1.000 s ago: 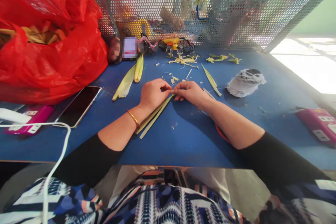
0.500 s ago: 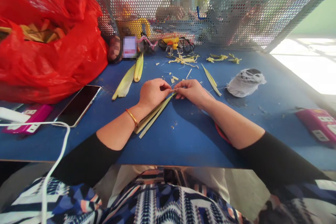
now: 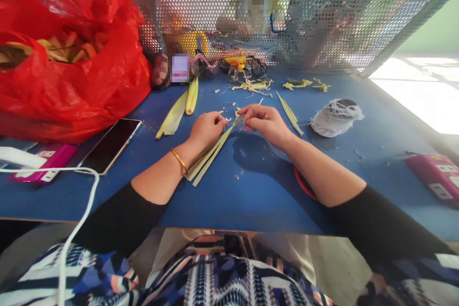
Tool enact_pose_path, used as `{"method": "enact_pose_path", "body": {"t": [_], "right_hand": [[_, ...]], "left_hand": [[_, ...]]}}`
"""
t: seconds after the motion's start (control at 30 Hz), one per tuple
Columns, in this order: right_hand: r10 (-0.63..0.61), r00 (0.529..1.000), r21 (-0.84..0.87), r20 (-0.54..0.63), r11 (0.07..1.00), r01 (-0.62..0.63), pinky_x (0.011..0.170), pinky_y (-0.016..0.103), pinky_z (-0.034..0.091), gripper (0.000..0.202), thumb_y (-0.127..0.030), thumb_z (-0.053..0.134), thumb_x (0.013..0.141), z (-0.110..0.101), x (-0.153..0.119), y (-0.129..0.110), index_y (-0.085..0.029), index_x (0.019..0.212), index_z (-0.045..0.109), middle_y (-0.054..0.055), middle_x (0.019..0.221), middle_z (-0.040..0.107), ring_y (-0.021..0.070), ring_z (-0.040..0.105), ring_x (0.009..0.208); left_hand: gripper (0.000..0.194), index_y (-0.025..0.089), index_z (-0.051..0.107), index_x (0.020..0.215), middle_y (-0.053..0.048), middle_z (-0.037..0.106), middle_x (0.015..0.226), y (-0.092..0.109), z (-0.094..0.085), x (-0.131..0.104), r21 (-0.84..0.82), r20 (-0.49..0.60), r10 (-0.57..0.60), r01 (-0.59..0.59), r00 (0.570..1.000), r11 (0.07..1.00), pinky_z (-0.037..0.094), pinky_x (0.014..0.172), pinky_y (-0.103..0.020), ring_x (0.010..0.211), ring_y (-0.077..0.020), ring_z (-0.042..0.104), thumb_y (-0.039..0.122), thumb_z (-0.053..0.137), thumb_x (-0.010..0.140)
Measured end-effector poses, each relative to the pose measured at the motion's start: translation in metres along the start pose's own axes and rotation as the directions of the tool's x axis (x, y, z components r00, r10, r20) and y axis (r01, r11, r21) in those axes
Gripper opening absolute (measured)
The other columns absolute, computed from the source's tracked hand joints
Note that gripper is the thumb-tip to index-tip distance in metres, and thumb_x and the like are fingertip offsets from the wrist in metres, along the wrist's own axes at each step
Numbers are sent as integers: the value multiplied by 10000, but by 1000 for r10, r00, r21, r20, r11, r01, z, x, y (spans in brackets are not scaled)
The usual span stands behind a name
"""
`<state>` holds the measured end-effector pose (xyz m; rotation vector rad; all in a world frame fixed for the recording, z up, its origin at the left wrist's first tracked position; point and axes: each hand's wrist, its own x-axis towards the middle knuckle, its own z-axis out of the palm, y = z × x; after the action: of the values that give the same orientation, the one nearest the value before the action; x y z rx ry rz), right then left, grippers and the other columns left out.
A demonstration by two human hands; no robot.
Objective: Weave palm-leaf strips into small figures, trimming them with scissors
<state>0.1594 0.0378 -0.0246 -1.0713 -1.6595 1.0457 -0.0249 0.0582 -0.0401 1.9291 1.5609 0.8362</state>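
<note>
My left hand point(image 3: 206, 129) and my right hand point(image 3: 266, 122) meet over the middle of the blue table point(image 3: 251, 186). Both pinch the far end of a bundle of long pale yellow leaf strips point(image 3: 210, 154) that slants back towards my left forearm. The left hand lies on the strips; the right is raised a little off the table, fingertips closed on the strip tips. A gold bangle point(image 3: 178, 160) is on my left wrist. A red ring point(image 3: 303, 185) lies partly hidden under my right forearm.
A big red plastic bag point(image 3: 71, 67) of leaves fills the back left. A phone point(image 3: 113, 144), pink power strips point(image 3: 435, 177) point(image 3: 43, 162) and a white cable point(image 3: 77, 201) lie around. Loose leaves point(image 3: 182, 105), scraps point(image 3: 251, 86), a thread ball point(image 3: 335, 115), perforated screen point(image 3: 322, 14) with people behind.
My right hand has lifted slightly and moved away from me with the strip tips; the gap between the two hands has widened a little. The view shifted slightly.
</note>
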Motion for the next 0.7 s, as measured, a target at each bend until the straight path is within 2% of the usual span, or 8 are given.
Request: {"method": "enact_pose_path", "body": {"t": [0.1,0.2,0.27,0.33,0.4,0.43,0.57,0.7], "right_hand": [[62,977,201,205,974,-104,581,234,471,38,-145,520,680,5,-3,-3,-172,661,537,50,816,700,130,653,681],[147,948,202,284,957,-209,589,232,493,59,-124,504,728,10,-3,-3,-171,718,539,18,726,679,135,688,656],[189,951,167,246,958,-234,604,226,499,102,-89,484,755,12,-2,-2,-175,717,523,-5,661,655,129,692,646],[213,956,153,201,957,-245,599,220,498,144,-54,462,761,12,-1,0,-182,708,500,-15,642,652,117,683,620],[221,956,145,192,957,-251,582,213,493,172,-30,448,755,11,1,1,-186,698,493,-20,620,651,109,670,590],[223,955,141,198,957,-252,567,207,486,184,-19,445,749,11,1,2,-187,689,492,-25,598,643,105,660,570],[233,949,115,214,958,-261,527,190,463,216,12,443,725,14,0,2,-187,655,491,-50,521,601,87,618,501],[299,943,149,147,936,-320,529,192,476,184,-25,462,767,19,-2,-2,-190,693,492,-63,512,590,89,629,501]], "left_hand": [[156,173,657,632,-15,656,660,0,3,-1,42,-15,23,-22,1000,999,339,616,-276,648,-151,529,166,576,765],[152,168,612,597,3,606,595,5,2,-2,-163,-25,-57,52,998,985,337,590,-259,587,-127,491,161,602,749],[121,159,619,642,4,617,623,10,1,-4,-424,35,-134,136,990,896,330,545,-237,544,-100,470,189,615,759],[108,150,628,703,-13,648,689,14,0,-5,-634,167,-168,237,971,737,309,491,-218,506,-74,453,224,615,781],[114,146,615,717,-20,650,705,17,-1,-7,-713,279,-161,317,947,626,297,454,-207,474,-58,447,232,621,792],[123,147,600,698,-13,635,678,18,0,-7,-715,304,-157,334,940,615,303,445,-203,460,-54,447,223,628,791],[204,157,538,605,32,544,530,17,2,-7,-622,281,-168,313,945,718,351,461,-197,425,-56,457,163,619,793],[170,160,572,626,14,604,568,15,1,-6,-523,223,-119,222,967,823,387,523,-216,480,-80,507,201,623,783]]}}
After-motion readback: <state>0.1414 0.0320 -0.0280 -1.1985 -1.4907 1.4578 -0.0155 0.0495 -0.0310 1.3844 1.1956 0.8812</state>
